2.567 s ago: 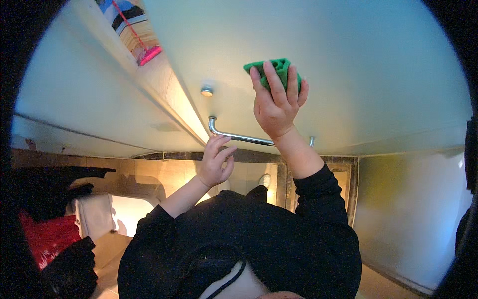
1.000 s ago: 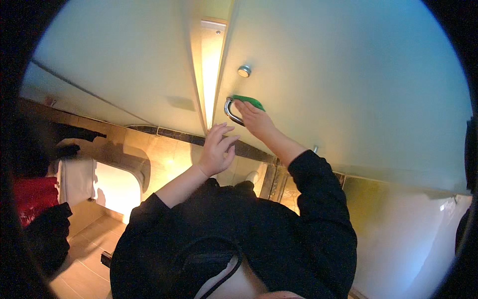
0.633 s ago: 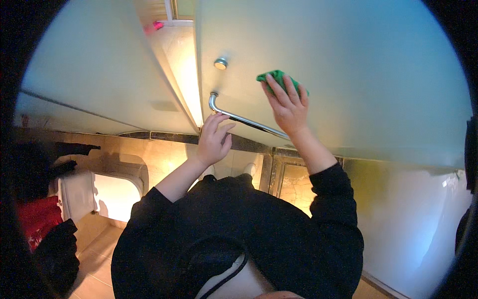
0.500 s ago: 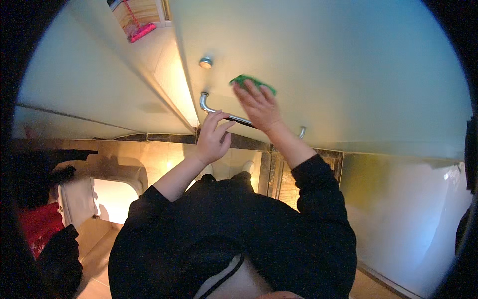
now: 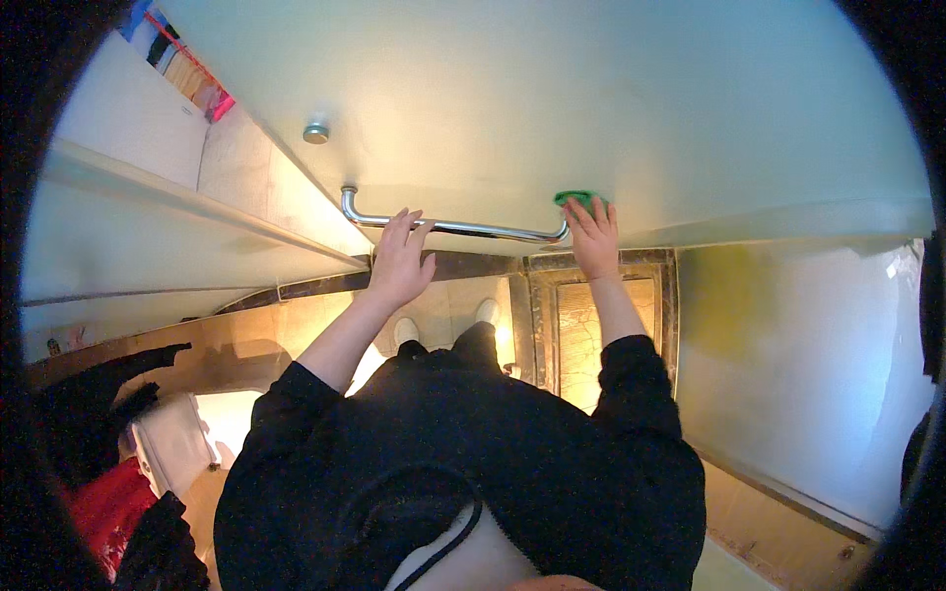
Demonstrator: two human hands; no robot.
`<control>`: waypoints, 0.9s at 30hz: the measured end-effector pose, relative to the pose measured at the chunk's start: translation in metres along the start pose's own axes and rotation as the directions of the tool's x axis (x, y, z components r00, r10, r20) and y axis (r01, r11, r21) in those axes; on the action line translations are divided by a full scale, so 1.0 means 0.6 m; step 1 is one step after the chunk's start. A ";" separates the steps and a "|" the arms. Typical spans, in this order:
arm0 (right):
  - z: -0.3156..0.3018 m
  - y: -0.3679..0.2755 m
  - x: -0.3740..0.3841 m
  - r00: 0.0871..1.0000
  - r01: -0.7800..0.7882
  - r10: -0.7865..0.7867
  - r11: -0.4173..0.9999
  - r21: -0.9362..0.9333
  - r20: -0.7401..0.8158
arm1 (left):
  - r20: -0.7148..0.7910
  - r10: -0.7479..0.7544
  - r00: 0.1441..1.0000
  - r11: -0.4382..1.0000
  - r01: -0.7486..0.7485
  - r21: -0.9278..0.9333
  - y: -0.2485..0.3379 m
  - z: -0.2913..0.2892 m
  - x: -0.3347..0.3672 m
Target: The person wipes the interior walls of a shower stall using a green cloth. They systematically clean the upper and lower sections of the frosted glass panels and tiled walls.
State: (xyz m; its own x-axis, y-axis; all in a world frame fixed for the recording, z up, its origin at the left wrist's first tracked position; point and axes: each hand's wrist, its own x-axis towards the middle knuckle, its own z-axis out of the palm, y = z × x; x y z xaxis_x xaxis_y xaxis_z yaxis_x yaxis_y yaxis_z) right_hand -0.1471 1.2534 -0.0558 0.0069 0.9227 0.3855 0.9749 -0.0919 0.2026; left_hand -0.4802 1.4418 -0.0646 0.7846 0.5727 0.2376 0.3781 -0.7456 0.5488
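Note:
A pale frosted door panel [image 5: 473, 108] fills the upper part of the view, with a bent chrome bar handle [image 5: 473, 230] across its lower part. My left hand [image 5: 399, 261] lies over the left part of the bar, its fingers stretched out and the thumb apart; nothing is held in it. At the bar's right end, my right hand [image 5: 596, 241] presses a green cloth [image 5: 579, 199] against the panel with its fingers. Much of the cloth is hidden under those fingers. A small round metal knob [image 5: 315, 134] sits on the panel above the bar's left end.
Left of the panel, a second pale panel [image 5: 168, 231] slants away. A pink and red mop [image 5: 221, 106] shows in the upper left corner. Dark and red clothing [image 5: 108, 512] is at the lower left, beside a white lidded fixture [image 5: 172, 443]. A dark-framed wooden threshold [image 5: 603, 335] lies below my right hand.
My right hand has moved the green cloth down and right across the panel, to the bar's right end. The panel, knob and bar now appear farther left. My left hand stays near the bar.

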 end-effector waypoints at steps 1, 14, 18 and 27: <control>0.029 -0.007 -0.017 0.983 -0.115 0.118 0.993 0.035 -0.139 | 0.020 -0.016 1.000 1.000 0.015 0.010 0.000 0.003 0.006; 0.111 -0.270 0.137 0.806 -0.515 0.578 0.792 0.329 -0.131 | 0.197 -0.082 0.977 0.950 0.017 0.312 0.014 0.037 0.015; 0.098 -0.204 0.089 0.576 -0.658 0.804 0.562 0.500 -0.147 | 0.232 -0.102 0.967 0.933 0.012 0.359 0.022 0.031 0.015; 0.026 -0.271 0.172 0.529 -0.514 0.839 0.434 0.740 -0.125 | 0.274 -0.059 0.960 0.965 -0.015 0.260 -0.003 0.022 0.024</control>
State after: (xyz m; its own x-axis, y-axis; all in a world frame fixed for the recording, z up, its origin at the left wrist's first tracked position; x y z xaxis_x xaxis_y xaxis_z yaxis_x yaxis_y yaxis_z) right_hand -0.3016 1.3696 -0.0629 0.7942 0.3642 0.4863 0.5841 -0.2370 -0.7763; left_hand -0.4631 1.4469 -0.0727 0.8654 0.5005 -0.0237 0.4811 -0.8170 0.3179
